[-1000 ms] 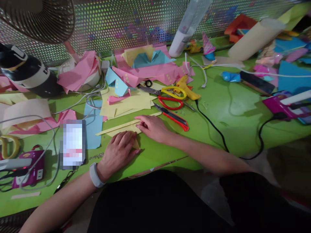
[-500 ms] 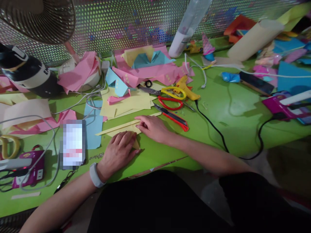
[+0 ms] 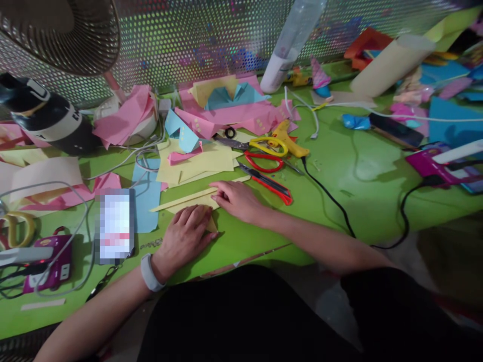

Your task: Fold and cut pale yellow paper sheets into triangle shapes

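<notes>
A piece of yellow paper (image 3: pixel 188 200) with a folded long edge lies on the green table (image 3: pixel 332 166). My left hand (image 3: pixel 186 229) rests palm down on its lower part, thumb apart from the fingers. On the upper edge of the paper, my right hand (image 3: pixel 234 198) has its thumb and index finger close together, pinching or pressing the fold; its other fingers are curled. Above the hands are more yellow sheets (image 3: pixel 215 161), partly under a light blue folded piece (image 3: pixel 183 130). A red box cutter (image 3: pixel 271 187) lies to the right of my right hand.
Red scissors (image 3: pixel 264 162), yellow scissors (image 3: pixel 271 147) and a yellow glue gun (image 3: pixel 290 138) lie behind the cutter. At left are a phone (image 3: pixel 116 226), a black bottle (image 3: pixel 49 115), a fan (image 3: pixel 64 30) and a purple power strip (image 3: pixel 56 261). A cardboard tube (image 3: pixel 392 65) lies back right.
The camera view has shifted slightly. Both hands stay in nearly the same place on the yellow paper.
</notes>
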`<state>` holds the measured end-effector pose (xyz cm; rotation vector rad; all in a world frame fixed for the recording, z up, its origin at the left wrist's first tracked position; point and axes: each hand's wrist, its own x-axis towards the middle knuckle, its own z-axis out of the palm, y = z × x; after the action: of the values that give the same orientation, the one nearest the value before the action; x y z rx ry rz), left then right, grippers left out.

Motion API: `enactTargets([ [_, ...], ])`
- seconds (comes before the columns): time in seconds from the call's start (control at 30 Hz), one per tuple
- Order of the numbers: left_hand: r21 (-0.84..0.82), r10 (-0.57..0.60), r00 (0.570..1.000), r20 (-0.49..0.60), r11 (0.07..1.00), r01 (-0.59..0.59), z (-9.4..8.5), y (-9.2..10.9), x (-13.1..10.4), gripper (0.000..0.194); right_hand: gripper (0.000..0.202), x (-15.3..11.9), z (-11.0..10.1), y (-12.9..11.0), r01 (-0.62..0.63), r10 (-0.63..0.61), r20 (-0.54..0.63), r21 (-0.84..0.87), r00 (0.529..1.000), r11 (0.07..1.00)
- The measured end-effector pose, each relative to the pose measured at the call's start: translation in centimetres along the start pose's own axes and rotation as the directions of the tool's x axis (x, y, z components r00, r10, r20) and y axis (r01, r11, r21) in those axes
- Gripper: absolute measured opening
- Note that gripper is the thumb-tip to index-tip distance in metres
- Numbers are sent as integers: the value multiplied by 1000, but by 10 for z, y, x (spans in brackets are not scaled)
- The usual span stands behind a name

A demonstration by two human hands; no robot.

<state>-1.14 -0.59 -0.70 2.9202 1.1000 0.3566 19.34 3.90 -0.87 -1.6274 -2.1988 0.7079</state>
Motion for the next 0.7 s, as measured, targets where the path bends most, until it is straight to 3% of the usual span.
enactTargets([
  [0.47, 1, 20, 1000, 13, 1000, -20, -1, -5, 1, 50, 29, 1, 5, 3, 34, -33, -21, 30, 999, 999],
  [0.7, 1, 111, 994, -15, 994, -111, -2, -9, -2, 54, 30, 5, 4, -2, 44, -44, -20, 11, 999, 999],
])
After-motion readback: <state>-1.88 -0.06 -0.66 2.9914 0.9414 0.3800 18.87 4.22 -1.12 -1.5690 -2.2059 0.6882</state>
